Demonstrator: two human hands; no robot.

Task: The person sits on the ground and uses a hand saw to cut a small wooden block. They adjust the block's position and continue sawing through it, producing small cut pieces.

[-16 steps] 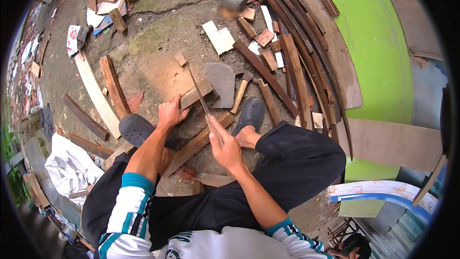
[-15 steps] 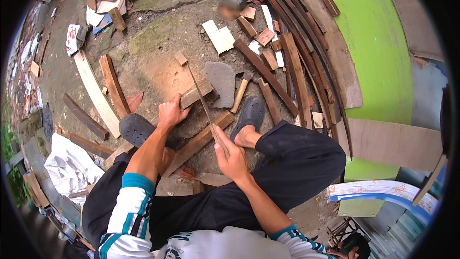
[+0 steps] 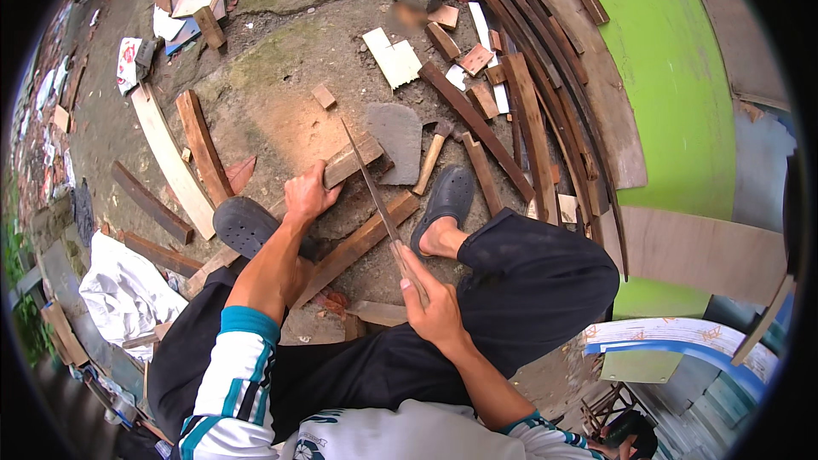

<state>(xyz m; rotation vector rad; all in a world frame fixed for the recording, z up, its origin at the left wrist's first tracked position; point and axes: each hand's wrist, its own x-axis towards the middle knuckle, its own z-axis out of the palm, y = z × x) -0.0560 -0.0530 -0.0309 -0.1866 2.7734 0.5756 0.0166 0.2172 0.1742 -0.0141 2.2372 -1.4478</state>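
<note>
Left hand (image 3: 309, 194): closed on a squared wood piece (image 3: 354, 160), gripping it from its left side, thumb toward the far edge.
Right hand (image 3: 433, 308): fist wrapped round the handle of a saw (image 3: 371, 192), thumb lying along the grip.
Saw: long narrow blade, slanting up and leftward from the fist; crosses the wood piece near its right end, tip beyond it. Depth of any cut: cannot tell.
Wood piece: in front of the person, between the two feet, tilted up to the right; its near-left part is hidden by the left hand and forearm.
Feet: dark clog on the left (image 3: 245, 226), dark clog on the right (image 3: 447, 196), one either side of the work.
Between feet: a brown plank (image 3: 354, 251) on the ground, slanting up to the right below the saw.
Beyond the work: a tan patch of sawdust (image 3: 298, 129); a small wood block (image 3: 323, 96) at its upper edge.
Right of the sawdust: flat grey slab (image 3: 396, 136), then a hammer (image 3: 433, 158) with pale handle, just beside the right clog.
Left ground: pale plank (image 3: 172, 162) near a brown length (image 3: 203, 149); white cloth (image 3: 123, 290) lower down.
Upper left: heap of offcuts (image 3: 198, 0).
Right side: long dark strips (image 3: 554, 94), bright green panel (image 3: 673, 77) past them.
</note>
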